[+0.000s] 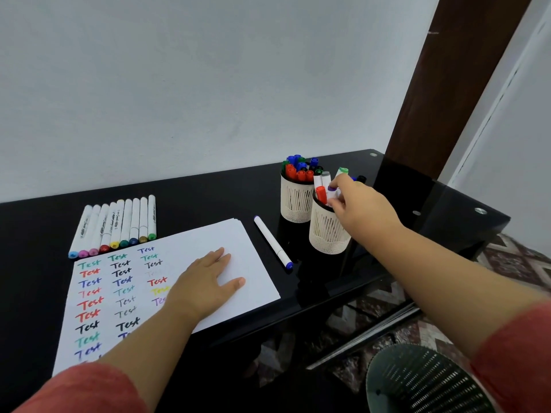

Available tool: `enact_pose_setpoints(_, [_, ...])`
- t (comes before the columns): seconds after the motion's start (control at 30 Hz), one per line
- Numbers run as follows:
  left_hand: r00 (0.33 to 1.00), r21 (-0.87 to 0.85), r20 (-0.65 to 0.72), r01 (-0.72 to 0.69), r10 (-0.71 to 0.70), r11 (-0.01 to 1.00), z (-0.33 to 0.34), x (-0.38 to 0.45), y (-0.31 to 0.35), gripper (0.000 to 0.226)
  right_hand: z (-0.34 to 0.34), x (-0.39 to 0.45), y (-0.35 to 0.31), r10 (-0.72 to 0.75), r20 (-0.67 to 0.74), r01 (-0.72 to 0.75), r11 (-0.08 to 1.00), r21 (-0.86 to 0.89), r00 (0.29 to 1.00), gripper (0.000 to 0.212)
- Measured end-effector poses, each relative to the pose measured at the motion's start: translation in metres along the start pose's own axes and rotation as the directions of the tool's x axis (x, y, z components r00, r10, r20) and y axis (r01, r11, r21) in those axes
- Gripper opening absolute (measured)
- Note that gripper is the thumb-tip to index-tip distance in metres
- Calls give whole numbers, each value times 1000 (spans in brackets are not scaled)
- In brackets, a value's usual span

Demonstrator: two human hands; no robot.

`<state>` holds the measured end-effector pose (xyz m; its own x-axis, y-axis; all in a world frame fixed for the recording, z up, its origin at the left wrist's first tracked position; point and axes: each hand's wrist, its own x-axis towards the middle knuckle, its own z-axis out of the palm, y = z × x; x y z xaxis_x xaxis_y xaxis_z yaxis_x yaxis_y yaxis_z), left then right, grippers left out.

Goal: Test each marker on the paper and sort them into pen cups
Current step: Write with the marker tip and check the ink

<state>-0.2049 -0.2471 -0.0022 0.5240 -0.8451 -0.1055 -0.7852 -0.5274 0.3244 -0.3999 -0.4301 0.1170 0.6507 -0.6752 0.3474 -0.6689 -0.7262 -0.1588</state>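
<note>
Head view, from left: a row of capped markers lies near the table's back-left edge, just behind the paper covered in coloured "Test" words. Left hand rests flat, fingers spread, on it. A lone marker lies beside. Right hand pinches a purple-capped marker over the nearer cup, beside the farther cup.

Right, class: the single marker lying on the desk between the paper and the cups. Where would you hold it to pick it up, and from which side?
Pinch the marker across the middle of its white barrel, coming straight down from above. It lies flat on the black desk, apart from the paper and the nearer cup, so both long sides look free for fingertips. The blue-capped end points toward you.
</note>
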Motion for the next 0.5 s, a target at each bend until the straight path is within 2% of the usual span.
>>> enact_pose_setpoints(0.13, [1000, 22, -14, 8, -8, 1000, 1, -3, 3, 68, -6, -2, -5, -30, -51, 32, 998, 46, 998, 25])
enact_pose_setpoints(0.27, [999, 120, -45, 17, -11, 993, -4, -9, 9, 66, -12, -5, -13, -119, -106, 123, 992, 33, 987, 24])
enact_pose_setpoints(0.5, [996, 114, 31, 79, -83, 990, -14, -18, 4, 65, -9, -13, -46, -303, 32, 305, 952, -41, 952, 24])
